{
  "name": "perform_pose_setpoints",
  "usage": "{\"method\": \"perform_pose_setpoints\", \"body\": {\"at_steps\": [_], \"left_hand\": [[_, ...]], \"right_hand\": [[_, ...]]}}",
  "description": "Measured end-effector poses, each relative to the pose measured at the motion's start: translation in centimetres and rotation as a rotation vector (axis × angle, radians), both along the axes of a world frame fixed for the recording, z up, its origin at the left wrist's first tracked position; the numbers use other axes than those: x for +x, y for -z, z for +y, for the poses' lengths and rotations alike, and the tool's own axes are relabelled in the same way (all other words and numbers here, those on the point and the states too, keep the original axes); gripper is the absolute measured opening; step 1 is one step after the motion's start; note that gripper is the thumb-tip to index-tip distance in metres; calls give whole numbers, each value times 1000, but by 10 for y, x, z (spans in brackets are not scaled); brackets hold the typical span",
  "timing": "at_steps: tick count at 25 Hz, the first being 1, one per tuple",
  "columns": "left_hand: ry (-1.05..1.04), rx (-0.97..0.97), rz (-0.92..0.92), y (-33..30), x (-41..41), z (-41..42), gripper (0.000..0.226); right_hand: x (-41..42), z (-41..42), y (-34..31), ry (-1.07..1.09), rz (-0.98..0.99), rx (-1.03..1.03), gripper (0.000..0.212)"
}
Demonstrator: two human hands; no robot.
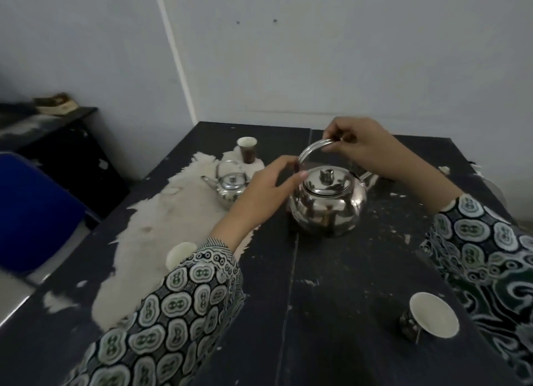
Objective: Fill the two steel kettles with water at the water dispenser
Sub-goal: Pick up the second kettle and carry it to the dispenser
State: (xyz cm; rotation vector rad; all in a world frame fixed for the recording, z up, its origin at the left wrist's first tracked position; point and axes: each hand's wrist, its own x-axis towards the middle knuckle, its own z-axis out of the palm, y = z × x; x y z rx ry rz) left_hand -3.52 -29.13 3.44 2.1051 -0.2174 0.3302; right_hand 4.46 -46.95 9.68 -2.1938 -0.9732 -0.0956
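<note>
A large shiny steel kettle [327,205] stands on the black table [331,299], lid on, spout pointing right and away. My right hand [363,146] grips the top of its raised hoop handle. My left hand [268,183] reaches in from the left, fingers relaxed, its thumb touching the kettle's shoulder by the base of the handle. A smaller steel kettle [229,185] sits further left on a white fleece [173,212], handle upright, spout pointing left. No water dispenser is in view.
A small white-lined cup [431,316] stands at the table's near right. Another cup [180,254] peeks out behind my left sleeve, and a third cup [247,149] sits at the fleece's far end. A blue chair [31,212] and a dark side table [57,131] are on the left.
</note>
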Motion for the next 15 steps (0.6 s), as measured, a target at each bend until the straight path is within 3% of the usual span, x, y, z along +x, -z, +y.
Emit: {"method": "perform_pose_setpoints", "body": {"at_steps": [6,12,15], "left_hand": [[-85,-111,-20,-35,-102,93,8],[-142,-210,51,-59,-211,212,8],[-184,-229,91,-66,-270,282,18]], "right_hand": [[-77,108,-28,-257,63,37,6],[-161,238,-37,-436,69,11,8],[-208,317,-41,-513,76,0,4]]}}
